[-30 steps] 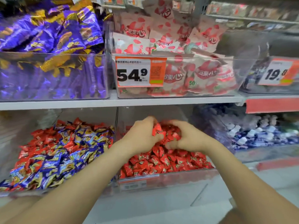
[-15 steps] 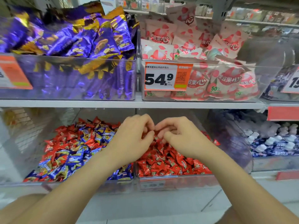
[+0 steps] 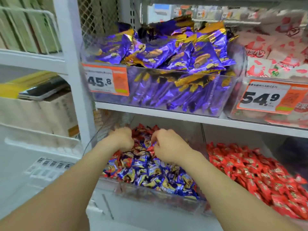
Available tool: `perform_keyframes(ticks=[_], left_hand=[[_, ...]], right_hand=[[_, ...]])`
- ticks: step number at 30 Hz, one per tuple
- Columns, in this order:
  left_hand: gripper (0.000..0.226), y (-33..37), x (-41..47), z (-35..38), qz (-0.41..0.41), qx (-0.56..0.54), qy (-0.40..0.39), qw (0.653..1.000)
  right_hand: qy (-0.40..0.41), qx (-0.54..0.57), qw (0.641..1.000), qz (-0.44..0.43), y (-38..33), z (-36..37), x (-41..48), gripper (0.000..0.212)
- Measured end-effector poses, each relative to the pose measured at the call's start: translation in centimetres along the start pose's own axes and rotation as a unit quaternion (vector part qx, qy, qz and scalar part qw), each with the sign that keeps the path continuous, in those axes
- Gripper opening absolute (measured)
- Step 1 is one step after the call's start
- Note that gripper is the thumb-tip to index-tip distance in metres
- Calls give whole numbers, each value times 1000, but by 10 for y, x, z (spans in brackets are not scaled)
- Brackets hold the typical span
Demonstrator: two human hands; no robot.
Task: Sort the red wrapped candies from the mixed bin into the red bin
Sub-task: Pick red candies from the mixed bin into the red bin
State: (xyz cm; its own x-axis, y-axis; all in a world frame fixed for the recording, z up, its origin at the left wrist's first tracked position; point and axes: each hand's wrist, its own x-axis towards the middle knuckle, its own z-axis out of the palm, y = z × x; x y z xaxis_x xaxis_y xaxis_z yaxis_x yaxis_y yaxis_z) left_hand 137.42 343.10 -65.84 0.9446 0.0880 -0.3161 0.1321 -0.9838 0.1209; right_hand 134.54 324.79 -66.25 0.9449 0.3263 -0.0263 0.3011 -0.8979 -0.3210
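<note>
Head view: both hands are now in the mixed bin (image 3: 150,192), the clear tub on the lower shelf directly under the purple-wrapper bin (image 3: 166,90). Half a second ago they were over the red bin (image 3: 260,177); that bin now sits just right of the mixed bin, with no hands in it.

Left hand (image 3: 122,139) is curled, fingers dug down into the back-left of the mixed pile. Can't tell if it's pinching anything; fingertips are hidden in wrappers.

Right hand (image 3: 168,147) is curled at the middle-back of the mixed bin, fingertips bunched at a red wrapped candy (image 3: 150,148). Looks like a pinch on it, but motion blur leaves that uncertain.

The mixed pile is mostly blue near the front, with red pieces toward the back around the hands.

The camera has swung left: the 45.8 price tag (image 3: 106,80) on the purple-wrapper bin is now in frame.
</note>
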Motion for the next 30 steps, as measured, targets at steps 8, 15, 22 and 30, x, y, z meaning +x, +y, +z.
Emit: perform_keyframes(ticks=[8,15,22,30], left_hand=[[84,-10,51,22,-14,-375,-54,925],[61,7,49,37,11,-403,-57,913],[30,15,30,28,83,-541,-79,833],[73,16,3,29,217,-467,-143,845]], right_hand=[[26,54,996,61,0,8,44,33],[54,88,989,104,1,7,47,30],[-9,227,971,79,8,-13,32,67],[-61,89,994,26,27,-41,-7,62]])
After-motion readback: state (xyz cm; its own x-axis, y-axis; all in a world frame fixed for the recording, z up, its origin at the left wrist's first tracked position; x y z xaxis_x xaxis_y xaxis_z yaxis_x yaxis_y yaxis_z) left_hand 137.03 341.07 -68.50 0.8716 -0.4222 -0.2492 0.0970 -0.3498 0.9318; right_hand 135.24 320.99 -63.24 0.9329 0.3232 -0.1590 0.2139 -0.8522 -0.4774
